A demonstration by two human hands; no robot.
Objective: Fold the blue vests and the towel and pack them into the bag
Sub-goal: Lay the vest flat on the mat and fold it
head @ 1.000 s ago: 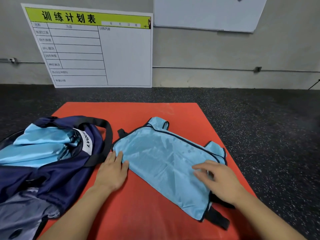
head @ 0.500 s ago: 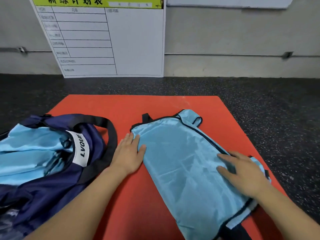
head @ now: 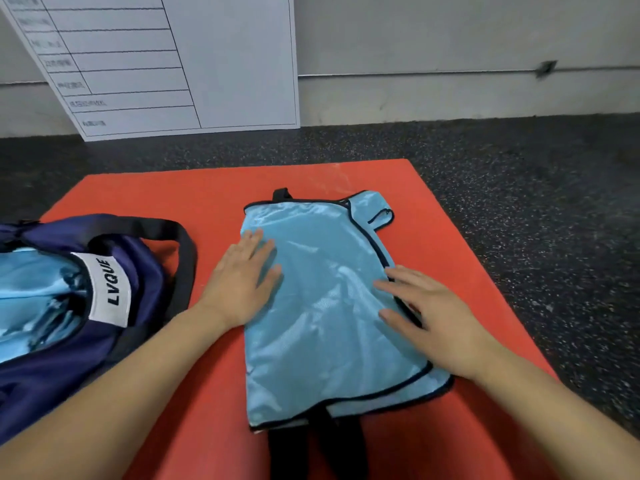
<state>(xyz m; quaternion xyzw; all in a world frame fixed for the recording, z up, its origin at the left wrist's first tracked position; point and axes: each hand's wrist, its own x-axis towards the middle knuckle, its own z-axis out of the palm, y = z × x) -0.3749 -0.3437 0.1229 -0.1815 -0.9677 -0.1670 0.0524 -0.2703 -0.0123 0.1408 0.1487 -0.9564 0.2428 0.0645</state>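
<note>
1. Two hands flat on the cloth, seen from the head camera: the left hand (head: 242,278) lies with fingers straight and spread on the left edge of the blue vest (head: 329,313), pressing it and gripping nothing.
2. Across from it, the right hand (head: 433,317) rests on the vest's right edge, fingers straight, holding nothing either.
3. The vest sits in the middle of the orange mat (head: 460,216), already doubled. Its long axis runs from the near edge of the mat to the far edge, black straps poking out at both ends.
4. So the vest lies between the hands, each touching a long side. Neither is nearer than the other, which makes this the relation to watch. My read is that the next fold brings the near end up toward the far end, across that axis.
5. Over at the mat's left edge lies the navy bag (head: 69,358), mouth open, with more pale blue cloth inside, just beside the left forearm. That makes the left hand the closer one for packing.
6. No towel is in view.
</note>
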